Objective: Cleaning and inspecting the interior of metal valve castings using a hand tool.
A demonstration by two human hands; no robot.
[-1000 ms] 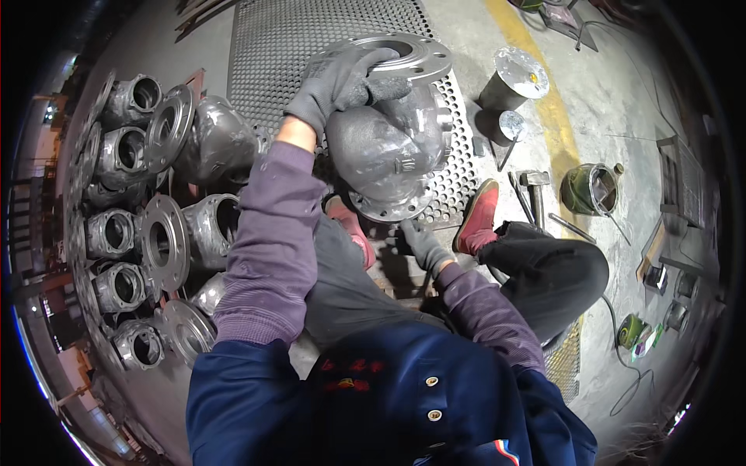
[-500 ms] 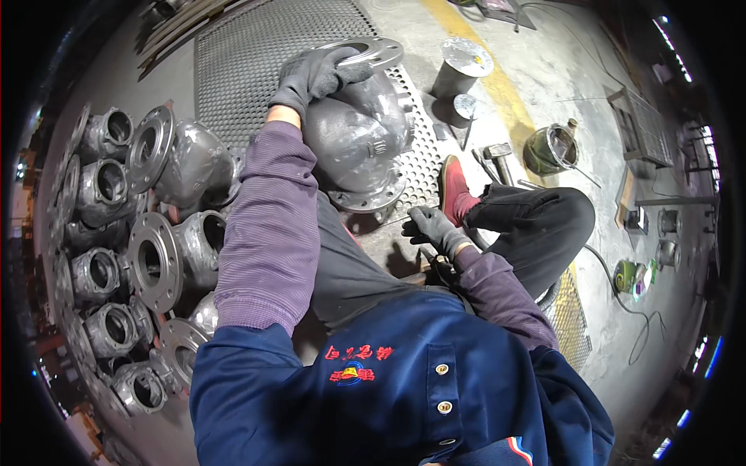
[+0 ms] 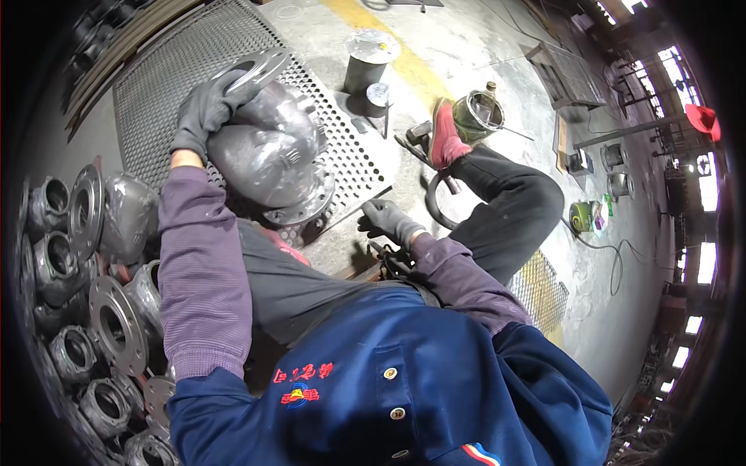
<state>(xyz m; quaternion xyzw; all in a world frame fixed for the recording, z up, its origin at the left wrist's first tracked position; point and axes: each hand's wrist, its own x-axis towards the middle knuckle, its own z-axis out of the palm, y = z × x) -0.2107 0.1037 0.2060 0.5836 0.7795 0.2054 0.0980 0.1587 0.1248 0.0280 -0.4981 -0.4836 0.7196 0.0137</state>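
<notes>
My left hand (image 3: 208,109), in a grey glove, grips the rim of the upper flange (image 3: 268,70) on a large grey metal valve body (image 3: 260,151). The valve body rests tilted on a perforated metal plate (image 3: 353,147), its lower flange (image 3: 299,206) near my legs. My right hand (image 3: 388,221), also gloved, is held low between my knees, near the plate's corner and apart from the valve body. Its fingers are curled in; whatever they may hold is hidden. Just under that hand is a dark object (image 3: 385,252) too unclear to name.
Similar cast valve bodies (image 3: 78,353) crowd the floor at left. Ahead stand a flanged metal cylinder (image 3: 371,58) and a smaller cylinder (image 3: 378,97). A hammer (image 3: 420,136) lies by my red shoe (image 3: 448,136), near a green bucket (image 3: 475,113). A cable (image 3: 618,264) trails at right.
The view has turned right, so the scene sits farther left. My right foot has moved forward toward the bucket and partly covers the hammer. My left hand keeps its grip; my right fingers look more curled.
</notes>
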